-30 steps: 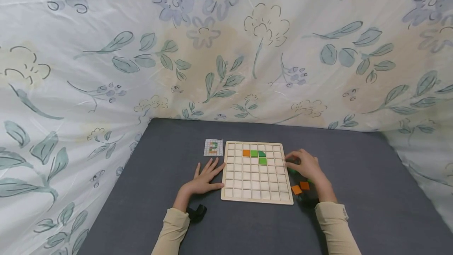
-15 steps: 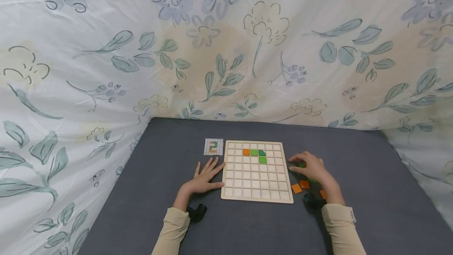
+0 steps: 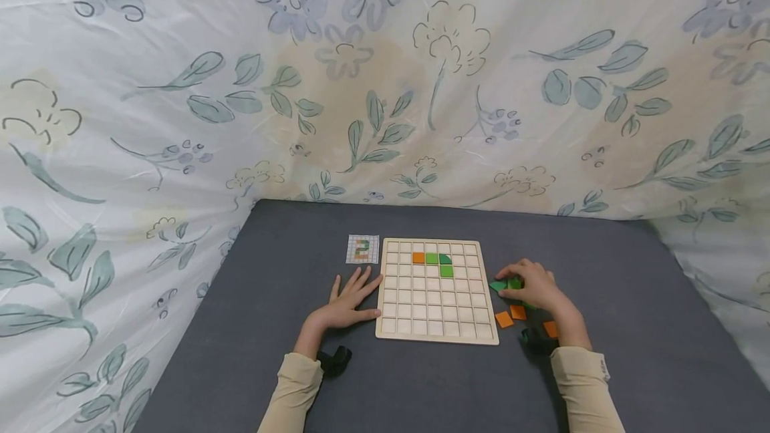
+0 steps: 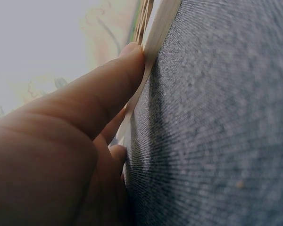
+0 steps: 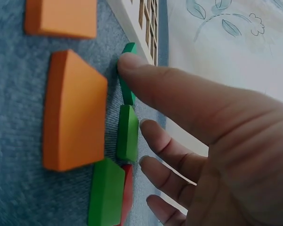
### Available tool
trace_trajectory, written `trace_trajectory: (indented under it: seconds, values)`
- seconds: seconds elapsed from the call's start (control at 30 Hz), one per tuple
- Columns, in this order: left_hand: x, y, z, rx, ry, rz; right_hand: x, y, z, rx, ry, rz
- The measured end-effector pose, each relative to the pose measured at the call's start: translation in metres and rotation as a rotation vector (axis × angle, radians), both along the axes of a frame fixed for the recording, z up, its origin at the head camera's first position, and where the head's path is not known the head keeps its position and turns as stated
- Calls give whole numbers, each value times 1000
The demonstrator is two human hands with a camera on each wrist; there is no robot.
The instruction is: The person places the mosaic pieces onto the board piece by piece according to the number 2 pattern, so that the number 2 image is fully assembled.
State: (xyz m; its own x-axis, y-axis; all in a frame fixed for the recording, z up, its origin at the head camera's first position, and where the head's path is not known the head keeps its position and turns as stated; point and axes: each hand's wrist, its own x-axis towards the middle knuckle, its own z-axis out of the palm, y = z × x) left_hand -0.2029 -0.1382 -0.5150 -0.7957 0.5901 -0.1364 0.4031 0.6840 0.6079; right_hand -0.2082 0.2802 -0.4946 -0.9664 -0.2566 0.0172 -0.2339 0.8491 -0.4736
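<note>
Currently the splayed left hand (image 3: 344, 307) touches the board (image 3: 415, 306), while the right hand (image 3: 532, 284) straddles a green tile (image 3: 497, 286), grip unclear.

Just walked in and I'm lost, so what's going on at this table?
A person's left hand rests, fingers spread, against the left edge of a gridded wooden board. Their right hand is at a loose green piece by the right edge, grip unclear. One orange square and three green pieces sit in the grid; loose orange pieces lie near the right hand, a patterned card beyond the left.
</note>
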Motion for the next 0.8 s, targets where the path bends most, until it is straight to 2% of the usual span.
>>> trace_trajectory:
  seconds: [0.57, 0.8]
  values:
    - [-1, 1, -1, -4, 3, 1, -1, 4, -3, -36, 1, 42]
    - [0, 2, 1, 9, -6, -3, -3, 1, -6, -25, 17, 4]
